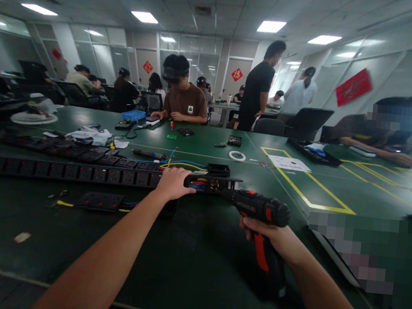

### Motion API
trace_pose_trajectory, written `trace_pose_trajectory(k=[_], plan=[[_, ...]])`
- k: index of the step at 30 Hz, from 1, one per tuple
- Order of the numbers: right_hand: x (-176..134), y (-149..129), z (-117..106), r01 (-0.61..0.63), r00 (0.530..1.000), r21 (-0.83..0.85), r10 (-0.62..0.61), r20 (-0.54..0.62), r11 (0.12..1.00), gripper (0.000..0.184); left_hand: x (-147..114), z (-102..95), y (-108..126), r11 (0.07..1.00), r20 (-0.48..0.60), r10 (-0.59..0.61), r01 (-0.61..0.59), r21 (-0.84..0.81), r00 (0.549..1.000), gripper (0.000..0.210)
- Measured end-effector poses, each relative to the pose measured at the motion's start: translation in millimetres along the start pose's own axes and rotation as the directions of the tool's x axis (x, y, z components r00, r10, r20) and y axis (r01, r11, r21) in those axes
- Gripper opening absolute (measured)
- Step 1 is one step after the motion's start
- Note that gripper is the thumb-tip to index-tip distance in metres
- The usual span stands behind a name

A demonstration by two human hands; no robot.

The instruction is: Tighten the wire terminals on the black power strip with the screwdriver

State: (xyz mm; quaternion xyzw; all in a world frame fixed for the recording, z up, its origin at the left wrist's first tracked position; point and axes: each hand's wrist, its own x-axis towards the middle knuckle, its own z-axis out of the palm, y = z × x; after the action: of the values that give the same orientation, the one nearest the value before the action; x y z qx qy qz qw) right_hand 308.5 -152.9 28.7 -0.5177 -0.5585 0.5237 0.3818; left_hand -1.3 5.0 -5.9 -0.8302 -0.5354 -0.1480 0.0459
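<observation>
My left hand (175,183) is closed around the right end of a long black power strip (112,176), with the thumb along its near side. Coloured wires and small metal parts show inside the strip's open end. My right hand (267,231) grips a black and orange cordless drill (261,208) by its handle. The drill's nose points left at that open end; whether its tip touches anything there is too dark to tell. Below the strip lies a short black socket module (101,201) with yellow and blue wires.
Beyond the strip lie more socket modules (93,154), a pen-shaped screwdriver (149,154), a white ring (237,156) and a paper sheet (288,163). Yellow tape (329,200) marks the green table (195,270). A person (186,97) sits opposite; others sit or stand behind.
</observation>
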Motion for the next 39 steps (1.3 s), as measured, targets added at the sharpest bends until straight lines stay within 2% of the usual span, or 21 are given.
trace_pose_trajectory(k=[26, 39], plan=[[-1.3, -3.0, 2.8, -0.026, 0.999, -0.055, 0.024, -0.026, 0.998, 0.042, -0.9, -1.8, 0.8, 1.0, 0.009, -0.002, 0.002, -0.007, 1.0, 0.069], [-1.4, -4.8, 4.6, -0.025, 1.0, -0.013, 0.024, -0.017, 1.0, 0.041, -1.0, -4.0, 1.4, 1.0, 0.026, -0.007, 0.007, -0.018, 1.0, 0.069]])
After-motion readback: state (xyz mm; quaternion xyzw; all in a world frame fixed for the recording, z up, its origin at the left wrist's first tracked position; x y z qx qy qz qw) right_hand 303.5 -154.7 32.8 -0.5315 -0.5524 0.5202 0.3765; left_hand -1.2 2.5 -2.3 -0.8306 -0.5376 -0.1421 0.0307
